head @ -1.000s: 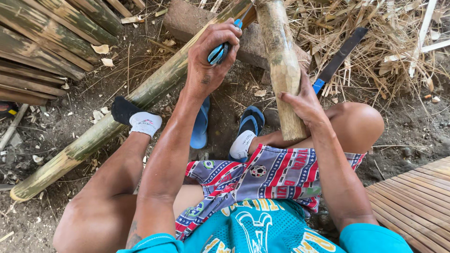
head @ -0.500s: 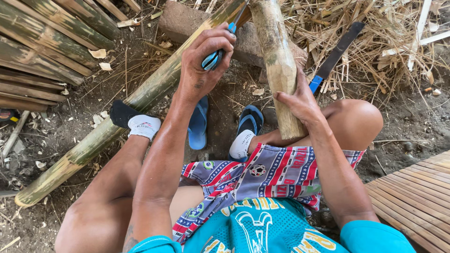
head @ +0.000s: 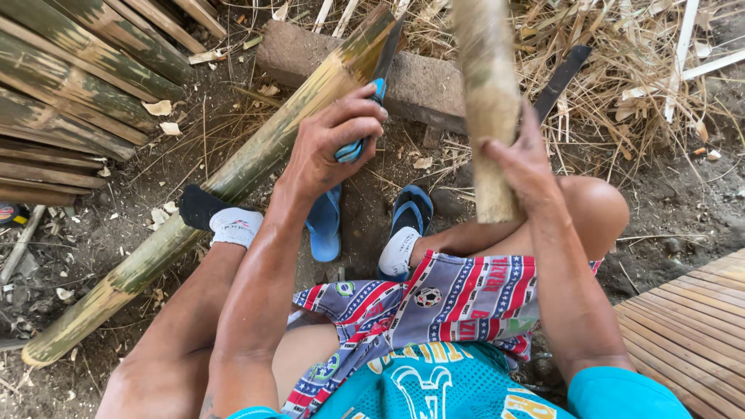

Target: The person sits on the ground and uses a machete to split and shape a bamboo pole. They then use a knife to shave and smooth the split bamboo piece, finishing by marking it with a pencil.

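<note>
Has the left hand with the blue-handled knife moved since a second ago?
Cannot tell: the left hand holds the blue-handled knife at much the same spot by the long green bamboo pole.

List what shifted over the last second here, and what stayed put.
The left hand, gripping the blue-handled knife, dropped slightly lower and toward the body. The right hand kept its hold on the upright bamboo piece. The long bamboo pole across the ground, the blue sandals and the second blade behind lie as before.

Blue sandals (head: 326, 225), stacked bamboo slats (head: 70, 93), stone block (head: 419, 81), dry straw (head: 644, 70), wooden decking (head: 698, 326).
</note>
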